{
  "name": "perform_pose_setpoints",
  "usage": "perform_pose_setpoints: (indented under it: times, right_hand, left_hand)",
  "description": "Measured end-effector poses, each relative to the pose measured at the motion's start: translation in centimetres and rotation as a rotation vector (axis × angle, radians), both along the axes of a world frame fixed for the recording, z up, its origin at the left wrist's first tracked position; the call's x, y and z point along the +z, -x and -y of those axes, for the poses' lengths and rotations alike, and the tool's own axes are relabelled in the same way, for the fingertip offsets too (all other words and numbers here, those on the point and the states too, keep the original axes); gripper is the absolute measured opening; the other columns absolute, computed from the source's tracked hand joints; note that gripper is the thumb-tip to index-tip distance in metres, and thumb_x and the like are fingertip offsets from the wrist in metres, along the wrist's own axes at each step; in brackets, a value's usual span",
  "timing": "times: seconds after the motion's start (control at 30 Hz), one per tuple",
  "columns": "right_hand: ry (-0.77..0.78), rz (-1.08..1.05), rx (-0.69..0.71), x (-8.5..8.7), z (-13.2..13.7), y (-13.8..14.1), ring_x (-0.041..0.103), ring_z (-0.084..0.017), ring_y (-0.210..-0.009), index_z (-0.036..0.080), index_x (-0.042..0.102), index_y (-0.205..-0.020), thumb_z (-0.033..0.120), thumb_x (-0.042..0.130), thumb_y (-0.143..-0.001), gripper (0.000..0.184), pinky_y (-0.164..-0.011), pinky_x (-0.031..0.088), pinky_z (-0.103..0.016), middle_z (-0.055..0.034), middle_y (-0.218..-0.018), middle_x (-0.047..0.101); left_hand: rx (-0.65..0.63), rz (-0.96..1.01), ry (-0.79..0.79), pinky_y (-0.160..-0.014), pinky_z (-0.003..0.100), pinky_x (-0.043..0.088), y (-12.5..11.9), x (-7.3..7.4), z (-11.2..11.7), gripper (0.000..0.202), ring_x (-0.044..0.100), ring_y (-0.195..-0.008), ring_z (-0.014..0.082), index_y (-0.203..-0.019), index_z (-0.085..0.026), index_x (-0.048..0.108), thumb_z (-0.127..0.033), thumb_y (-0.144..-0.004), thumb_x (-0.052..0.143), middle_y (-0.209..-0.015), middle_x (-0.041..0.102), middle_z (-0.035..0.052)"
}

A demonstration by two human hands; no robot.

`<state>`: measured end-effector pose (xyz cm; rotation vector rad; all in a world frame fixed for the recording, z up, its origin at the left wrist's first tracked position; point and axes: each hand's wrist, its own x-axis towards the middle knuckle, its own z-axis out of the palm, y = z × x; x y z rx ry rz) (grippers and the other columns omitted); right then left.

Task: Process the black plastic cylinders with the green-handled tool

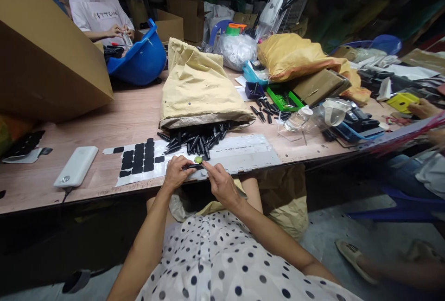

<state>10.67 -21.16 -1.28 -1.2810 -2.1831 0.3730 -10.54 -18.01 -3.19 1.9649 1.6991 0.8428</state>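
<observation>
Near the table's front edge, my left hand (178,171) is closed in a pinch on a black pen-like tube (193,166). My right hand (222,185) meets it from the other side, with thumb and forefinger closed at the tube's right end. A small round yellow-green piece (198,159) shows just above the tube; whether it is attached, I cannot tell. Behind my hands lies a pile of similar black tubes (200,140), spilling from the mouth of a beige sack (200,87). Left of them, black rounded stickers or pads (138,158) sit in rows on a white sheet (160,169).
A white power bank (76,166) with a cable lies at left, below a large cardboard box (45,55). A blue basin (142,62) stands near a co-worker. To the right are a green tray (283,99), a clear bottle (297,119) and a yellow sack (295,55).
</observation>
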Motion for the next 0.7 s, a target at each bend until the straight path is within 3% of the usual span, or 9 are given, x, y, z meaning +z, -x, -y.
perform_pose_setpoints:
  times: [0.27, 0.47, 0.57, 0.7]
  right_hand:
    - [0.019, -0.024, -0.057, -0.3, -0.1, -0.7, 0.063, -0.015, -0.082, 0.031, 0.059, -0.142, 0.018, 0.041, -0.101, 0.047, -0.076, 0.053, -0.023, -0.0032, -0.093, 0.061]
    - [-0.069, 0.06, -0.332, 0.3, -3.2, -4.0, 0.059, -0.018, -0.088, 0.026, 0.063, -0.137, 0.023, 0.039, -0.102, 0.042, -0.074, 0.048, -0.025, -0.007, -0.103, 0.061]
    - [-0.074, 0.22, -0.471, -0.3, -5.3, -6.2, 0.054, -0.02, -0.084, 0.026, 0.067, -0.131, 0.02, 0.045, -0.099, 0.04, -0.07, 0.041, -0.028, -0.0073, -0.096, 0.059]
    - [-0.061, 0.364, -0.584, -1.4, -7.1, -7.5, 0.048, -0.023, -0.087, 0.025, 0.071, -0.125, 0.016, 0.05, -0.096, 0.037, -0.07, 0.032, -0.032, -0.0088, -0.09, 0.057]
  left_hand:
    - [0.006, -0.006, -0.013, -0.082, 0.037, 0.045, 0.1, 0.0, 0.0, 0.01, 0.057, -0.087, 0.023, -0.085, -0.029, 0.078, -0.034, -0.077, 0.074, -0.08, 0.07, 0.0021]
    - [0.004, -0.041, -0.027, -0.083, 0.037, 0.045, -0.1, 0.4, 0.4, 0.015, 0.057, -0.088, 0.0239, -0.088, -0.027, 0.077, -0.032, -0.074, 0.077, -0.082, 0.069, 0.0024]
    - [0.001, -0.054, -0.028, -0.083, 0.037, 0.045, -0.2, 0.5, 0.4, 0.022, 0.056, -0.087, 0.0237, -0.096, -0.028, 0.077, -0.032, -0.073, 0.077, -0.082, 0.068, 0.0017]
    - [-0.027, -0.069, -0.034, -0.083, 0.036, 0.044, 0.1, 0.2, 0.3, 0.017, 0.055, -0.088, 0.0235, -0.095, -0.031, 0.078, -0.036, -0.079, 0.073, -0.084, 0.068, 0.0024]
